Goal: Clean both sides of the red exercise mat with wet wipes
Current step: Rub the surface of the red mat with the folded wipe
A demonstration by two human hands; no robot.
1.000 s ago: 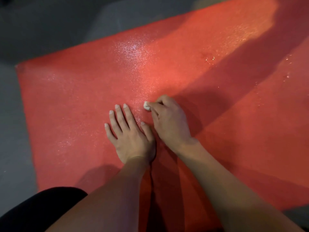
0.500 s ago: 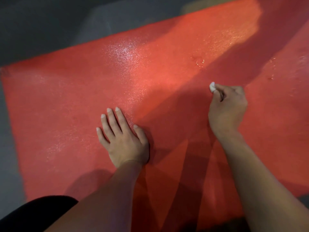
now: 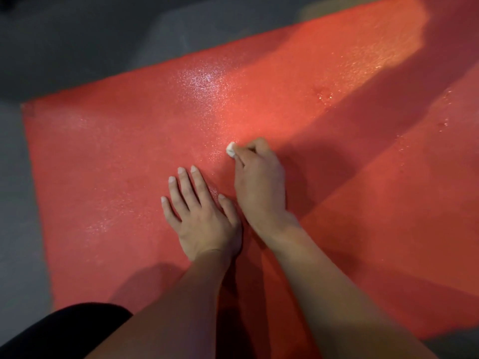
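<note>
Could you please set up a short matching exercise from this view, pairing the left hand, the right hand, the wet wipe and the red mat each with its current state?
Column one:
1. left hand
2. right hand
3. wet wipe
4. red mat

Column two:
A. spread out on the grey floor, glistening in patches
B. bunched small and white, pinched at the fingertips
C. lying flat, fingers straight, palm down on the mat
D. fingers curled, holding something against the mat

Pairs: 1-C, 2-D, 3-B, 4-A
</note>
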